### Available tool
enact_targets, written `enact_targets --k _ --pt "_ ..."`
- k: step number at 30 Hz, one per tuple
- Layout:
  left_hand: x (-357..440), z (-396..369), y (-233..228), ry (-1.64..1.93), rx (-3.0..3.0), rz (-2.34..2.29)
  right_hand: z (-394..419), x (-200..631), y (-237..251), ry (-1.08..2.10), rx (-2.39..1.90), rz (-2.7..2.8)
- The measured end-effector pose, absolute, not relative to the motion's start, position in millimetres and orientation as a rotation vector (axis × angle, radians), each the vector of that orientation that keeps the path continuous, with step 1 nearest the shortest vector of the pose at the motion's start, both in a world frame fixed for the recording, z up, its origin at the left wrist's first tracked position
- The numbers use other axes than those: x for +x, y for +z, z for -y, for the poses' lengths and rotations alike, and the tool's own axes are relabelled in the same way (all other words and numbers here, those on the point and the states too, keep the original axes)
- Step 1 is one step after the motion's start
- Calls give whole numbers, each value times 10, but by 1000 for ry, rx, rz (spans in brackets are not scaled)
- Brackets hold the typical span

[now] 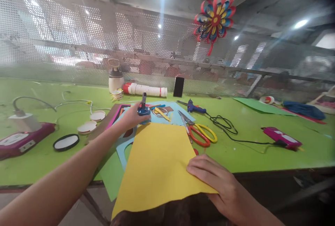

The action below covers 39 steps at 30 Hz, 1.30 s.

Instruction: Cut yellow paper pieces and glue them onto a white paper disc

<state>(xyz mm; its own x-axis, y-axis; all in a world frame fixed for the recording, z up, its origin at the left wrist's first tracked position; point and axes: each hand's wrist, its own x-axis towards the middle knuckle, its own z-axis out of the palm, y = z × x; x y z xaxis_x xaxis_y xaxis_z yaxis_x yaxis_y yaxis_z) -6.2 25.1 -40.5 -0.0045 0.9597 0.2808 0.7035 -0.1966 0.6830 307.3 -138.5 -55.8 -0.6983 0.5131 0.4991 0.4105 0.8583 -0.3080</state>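
A sheet of yellow paper lies across the table's front edge, its near edge jutting past it and slightly wavy. My right hand pinches the sheet's right edge near the lower corner, thumb hidden underneath. Stretched forward to the sheet's far left corner, my left hand has its fingers closed around a small dark blue round object with a black upright piece; its exact kind is unclear. Red-handled scissors and yellow-handled scissors lie right of the sheet. Under it are light blue paper and green paper.
A blue glue gun trails a black cord to a magenta power strip. Another power strip sits at left, near white discs. Behind stand a phone, a stack of cups and a sprayer bottle. A paper flower hangs above.
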Motion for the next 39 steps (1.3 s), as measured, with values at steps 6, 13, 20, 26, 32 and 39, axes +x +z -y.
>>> enact_targets --k 6,13,20,26,32,39 --pt "24 -274 -543 967 1932 -1768 1345 3039 -508 177 -650 2423" --pt "31 -286 -620 938 1918 -1800 1348 3061 -473 73 -626 2410" --pt "21 -62 -396 941 1969 -1984 1298 3032 -384 -43 -565 2371" --pt "171 414 -312 825 2282 -1847 1310 3011 -338 -54 -564 2414" --pt "195 493 -447 541 2536 -1446 1297 3028 -326 17 -618 2430" --pt "195 414 -474 559 2562 -1308 1322 3030 -292 208 -646 2523"
